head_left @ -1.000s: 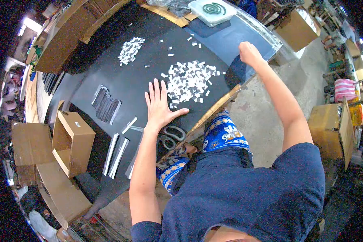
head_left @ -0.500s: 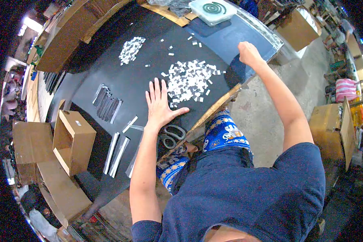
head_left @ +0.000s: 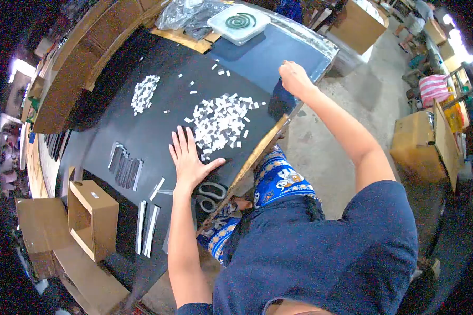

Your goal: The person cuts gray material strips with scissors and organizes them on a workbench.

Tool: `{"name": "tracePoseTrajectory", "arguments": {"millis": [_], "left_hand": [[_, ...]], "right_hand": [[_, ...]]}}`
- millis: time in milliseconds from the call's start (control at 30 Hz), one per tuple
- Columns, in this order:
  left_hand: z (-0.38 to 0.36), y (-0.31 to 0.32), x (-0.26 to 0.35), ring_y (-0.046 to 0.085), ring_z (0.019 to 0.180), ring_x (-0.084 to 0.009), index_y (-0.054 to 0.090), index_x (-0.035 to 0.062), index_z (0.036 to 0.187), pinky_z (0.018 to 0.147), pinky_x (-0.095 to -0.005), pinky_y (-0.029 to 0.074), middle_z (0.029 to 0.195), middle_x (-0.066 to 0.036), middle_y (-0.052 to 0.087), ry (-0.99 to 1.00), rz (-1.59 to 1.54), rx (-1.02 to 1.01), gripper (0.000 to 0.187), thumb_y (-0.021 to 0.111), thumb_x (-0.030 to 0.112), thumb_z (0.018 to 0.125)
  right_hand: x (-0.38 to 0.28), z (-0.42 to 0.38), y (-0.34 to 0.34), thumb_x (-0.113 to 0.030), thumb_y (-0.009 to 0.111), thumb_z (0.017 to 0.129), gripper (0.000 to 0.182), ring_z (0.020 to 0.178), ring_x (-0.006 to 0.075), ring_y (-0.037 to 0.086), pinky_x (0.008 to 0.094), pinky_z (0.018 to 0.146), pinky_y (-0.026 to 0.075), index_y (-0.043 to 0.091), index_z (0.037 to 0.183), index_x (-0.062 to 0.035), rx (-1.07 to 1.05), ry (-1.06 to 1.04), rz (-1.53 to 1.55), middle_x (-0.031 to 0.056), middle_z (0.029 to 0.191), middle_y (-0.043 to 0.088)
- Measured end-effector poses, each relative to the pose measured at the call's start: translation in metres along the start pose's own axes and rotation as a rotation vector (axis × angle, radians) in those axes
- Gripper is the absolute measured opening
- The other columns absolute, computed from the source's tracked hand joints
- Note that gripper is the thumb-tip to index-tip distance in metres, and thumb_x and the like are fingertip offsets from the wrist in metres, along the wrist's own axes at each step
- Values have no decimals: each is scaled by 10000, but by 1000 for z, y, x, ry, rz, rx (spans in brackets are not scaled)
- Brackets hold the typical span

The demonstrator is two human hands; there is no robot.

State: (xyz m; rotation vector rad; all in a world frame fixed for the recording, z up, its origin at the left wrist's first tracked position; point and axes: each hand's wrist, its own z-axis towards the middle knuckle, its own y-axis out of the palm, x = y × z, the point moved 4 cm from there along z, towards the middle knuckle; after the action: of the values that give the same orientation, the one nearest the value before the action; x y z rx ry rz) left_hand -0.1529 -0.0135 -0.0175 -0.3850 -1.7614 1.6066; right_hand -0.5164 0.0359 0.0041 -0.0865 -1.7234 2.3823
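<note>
My left hand (head_left: 188, 164) lies flat on the black tabletop (head_left: 102, 118), fingers spread, its fingertips beside a large heap of small white and grey pieces (head_left: 218, 123). Over the blue-grey sheet (head_left: 252, 60) at the table's right edge, my right hand (head_left: 295, 80) is closed with the fingers curled in; whatever it may hold is hidden. Grey-handled scissors (head_left: 211, 196) rest below my left hand. A smaller heap of pieces (head_left: 145, 93) and a bundle of dark strips (head_left: 125, 169) lie to the left. Long white strips (head_left: 150, 230) are nearer the front.
A clear tub with a green coil (head_left: 239, 25) and crumpled plastic (head_left: 189, 18) stand at the back. An open small carton (head_left: 102, 220) is at left. A larger carton (head_left: 418, 139) stands right, beyond the floor. A person (head_left: 419, 16) is at the far right.
The whole view has shifted, so the table and its contents sit lower and further left. My left hand stays flat beside the heap, and my right hand remains closed near the sheet.
</note>
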Motion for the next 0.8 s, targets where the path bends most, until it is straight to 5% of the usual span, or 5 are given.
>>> {"name": "tracePoseTrajectory", "arguments": {"millis": [167,633,800], "left_hand": [[0,1,-1,13,1443,-364,99,42,1494,1131,-560,60,1565,-178,54,7,31,3,1259,737,657,600],[-1,2,-1,25,1440,-377,100,37,1493,1131,-558,59,1560,-193,70,24,26,31,1265,743,654,594],[0,1,-1,18,1440,-373,111,34,1490,1137,-545,52,1560,-192,61,5,25,16,1263,720,688,598]], "right_hand": [[8,17,-1,4,640,642,106,799,362,658,436,707,545,644,748,0,-134,-148,42,195,799,654],[3,22,-6,-47,665,623,137,809,375,658,438,720,550,648,752,-8,-156,-32,61,201,774,652],[41,23,17,-52,655,624,116,759,370,661,420,691,539,676,733,-17,-247,23,326,209,779,664]]}}
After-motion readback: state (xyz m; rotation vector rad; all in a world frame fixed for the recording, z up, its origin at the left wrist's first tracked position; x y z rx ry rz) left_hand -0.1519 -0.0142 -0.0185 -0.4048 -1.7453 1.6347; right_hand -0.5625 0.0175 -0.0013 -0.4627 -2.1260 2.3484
